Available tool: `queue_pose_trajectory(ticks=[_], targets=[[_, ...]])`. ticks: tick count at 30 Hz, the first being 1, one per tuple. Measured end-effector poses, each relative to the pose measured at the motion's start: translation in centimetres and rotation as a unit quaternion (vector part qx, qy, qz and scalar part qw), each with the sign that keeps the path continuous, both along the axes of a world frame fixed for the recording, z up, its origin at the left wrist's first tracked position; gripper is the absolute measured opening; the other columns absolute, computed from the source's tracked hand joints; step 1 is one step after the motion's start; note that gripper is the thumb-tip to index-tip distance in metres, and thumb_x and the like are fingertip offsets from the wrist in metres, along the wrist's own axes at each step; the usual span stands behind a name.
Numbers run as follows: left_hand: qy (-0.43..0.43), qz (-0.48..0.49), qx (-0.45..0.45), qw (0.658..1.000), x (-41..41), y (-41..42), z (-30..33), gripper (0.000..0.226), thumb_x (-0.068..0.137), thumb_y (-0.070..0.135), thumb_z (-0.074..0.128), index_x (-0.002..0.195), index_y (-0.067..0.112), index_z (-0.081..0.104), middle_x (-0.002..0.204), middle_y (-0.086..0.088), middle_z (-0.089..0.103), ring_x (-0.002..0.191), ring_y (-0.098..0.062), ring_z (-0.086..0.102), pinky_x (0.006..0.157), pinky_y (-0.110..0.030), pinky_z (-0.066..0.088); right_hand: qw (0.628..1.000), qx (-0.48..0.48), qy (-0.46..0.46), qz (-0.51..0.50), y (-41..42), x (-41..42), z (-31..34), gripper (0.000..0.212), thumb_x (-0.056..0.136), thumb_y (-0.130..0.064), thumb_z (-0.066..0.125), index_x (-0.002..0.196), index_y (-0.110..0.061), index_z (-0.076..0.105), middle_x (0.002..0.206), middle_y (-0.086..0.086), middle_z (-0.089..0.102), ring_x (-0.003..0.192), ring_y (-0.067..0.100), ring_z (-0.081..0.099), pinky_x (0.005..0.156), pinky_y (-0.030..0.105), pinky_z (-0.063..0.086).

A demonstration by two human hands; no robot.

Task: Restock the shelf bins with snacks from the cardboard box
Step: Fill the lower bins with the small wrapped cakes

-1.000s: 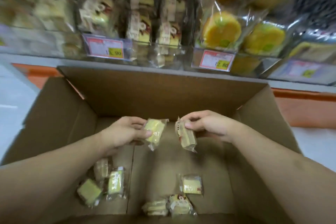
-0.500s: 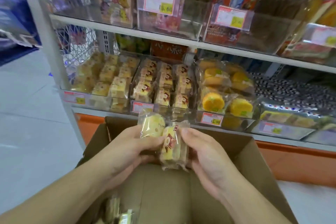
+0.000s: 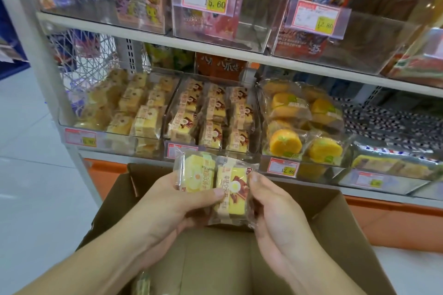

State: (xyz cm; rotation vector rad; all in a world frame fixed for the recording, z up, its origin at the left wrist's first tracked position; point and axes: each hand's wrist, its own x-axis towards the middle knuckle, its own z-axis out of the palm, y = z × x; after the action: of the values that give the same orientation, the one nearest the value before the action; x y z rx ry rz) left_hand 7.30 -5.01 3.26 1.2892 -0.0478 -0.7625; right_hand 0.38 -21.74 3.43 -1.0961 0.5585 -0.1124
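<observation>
Both hands have risen out of the cardboard box (image 3: 335,223) toward the bins. The left hand (image 3: 165,203) pinches a yellow cake pack (image 3: 197,172); the right hand (image 3: 275,218) grips a brown-label pack (image 3: 231,191) touching it. Sorting into bins comes next.

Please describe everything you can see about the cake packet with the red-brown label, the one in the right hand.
The red-brown labelled packet is a clear, shiny plastic wrapper around a pale yellow block of cake, with a beige printed band down its front and a halved-egg picture. It is sealed, upright, slightly tilted, and held above the open cardboard box. The right hand pinches its right edge; the left hand has its thumb across its lower left. It touches the yellow packet beside it.
</observation>
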Motion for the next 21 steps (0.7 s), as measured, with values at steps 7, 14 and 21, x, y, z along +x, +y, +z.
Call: queue_pose_trajectory(ticks=[7, 14, 21], targets=[[-0.051, -0.033, 0.050, 0.997, 2.1, 0.2, 0.6, 0.059, 0.073, 0.004, 0.089, 0.128, 0.013, 0.070, 0.113, -0.012, 0.080, 0.107, -0.030, 0.077, 0.099, -0.050, 0.057, 0.976, -0.167, -0.005, 0.138, -3.5, 0.8, 1.0, 0.037, 0.088, -0.036, 0.076, 0.121, -0.021, 0.076, 0.115, 0.012, 0.079, 0.109, 0.030, 0.075, 0.093, 0.044, 0.053], [-0.072, 0.069, 0.076, 0.992, 2.4, 1.2, 0.5, 0.055, 0.073, 0.015, 0.089, 0.122, 0.019, 0.067, 0.103, -0.012, 0.081, 0.097, -0.027, 0.079, 0.087, -0.048, 0.065, 0.988, -0.133, -0.004, 0.077, -3.3, 0.7, 1.2, 0.033, 0.093, -0.007, 0.072, 0.123, -0.023, 0.074, 0.108, 0.014, 0.080, 0.097, 0.027, 0.076, 0.082, 0.041, 0.057], [-0.042, 0.067, 0.029, 0.996, 1.6, 1.3, 0.6, 0.058, 0.077, 0.018, 0.087, 0.130, 0.016, 0.064, 0.112, -0.011, 0.080, 0.104, -0.029, 0.078, 0.090, -0.049, 0.063, 0.998, -0.052, -0.025, 0.014, -1.9, 0.0, 1.7, 0.040, 0.088, -0.002, 0.074, 0.126, -0.003, 0.060, 0.108, 0.017, 0.080, 0.102, 0.029, 0.078, 0.097, 0.051, 0.057]])
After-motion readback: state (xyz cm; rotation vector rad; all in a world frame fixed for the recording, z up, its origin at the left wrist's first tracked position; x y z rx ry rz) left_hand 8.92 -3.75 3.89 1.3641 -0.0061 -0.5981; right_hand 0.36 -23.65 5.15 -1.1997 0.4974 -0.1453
